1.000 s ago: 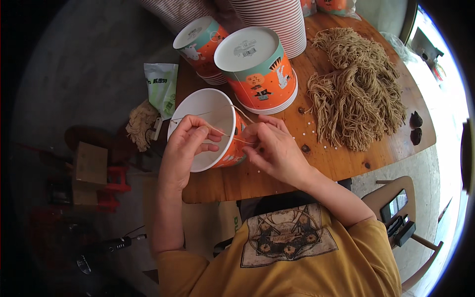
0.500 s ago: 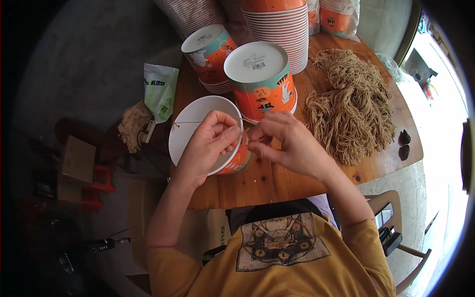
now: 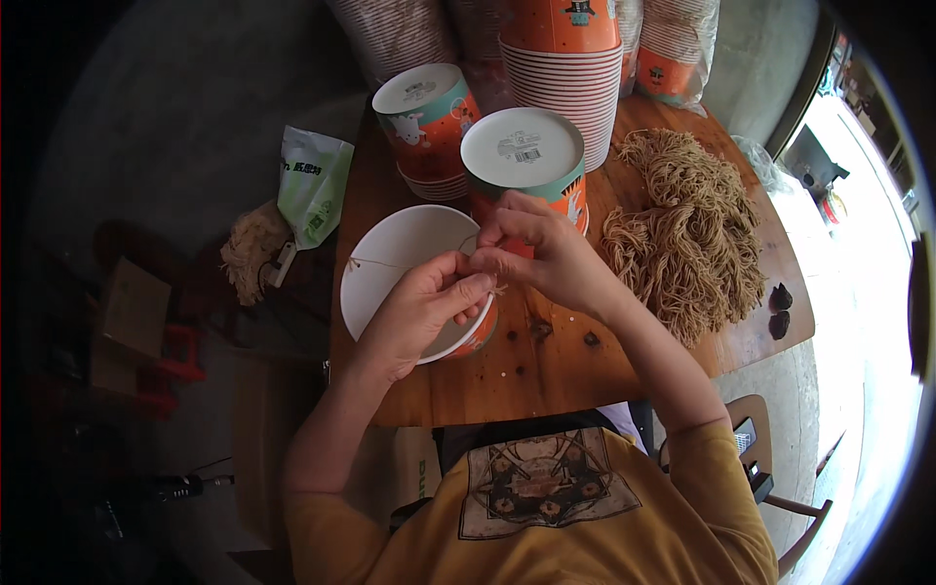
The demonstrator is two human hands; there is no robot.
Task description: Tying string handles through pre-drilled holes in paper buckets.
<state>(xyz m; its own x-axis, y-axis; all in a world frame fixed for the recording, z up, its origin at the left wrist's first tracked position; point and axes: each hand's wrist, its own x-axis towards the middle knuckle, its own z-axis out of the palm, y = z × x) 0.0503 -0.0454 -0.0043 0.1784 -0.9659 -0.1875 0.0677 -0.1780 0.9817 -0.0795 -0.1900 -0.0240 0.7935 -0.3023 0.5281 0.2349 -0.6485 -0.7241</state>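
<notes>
A paper bucket point(image 3: 375, 297), white inside and orange outside, stands tilted on the table with its mouth toward me. A thin tan cord point(image 3: 385, 263) runs across its mouth from a knot at the left rim. Over the right side of the rim, my left hand point(image 3: 434, 304) pinches the cord between thumb and fingers. Just above it, my right hand point(image 3: 538, 252) is closed with its fingertips on the cord, a thin loop showing near them. A frayed cord end sticks out below the fingertips; exactly how the cord passes between them is hidden.
Upside-down paper buckets point(image 3: 522, 146) and a tall nested stack point(image 3: 561, 93) stand behind. A heap of tan cords point(image 3: 692, 234) lies at the right, near dark sunglasses point(image 3: 780, 310). A green-and-white bag point(image 3: 314, 185) is at the left. The wooden table point(image 3: 556, 375) has a rounded edge.
My right hand has risen slightly and turned, drawing a small loop of cord up. My left hand stays at the rim. The whole view has shifted a little.
</notes>
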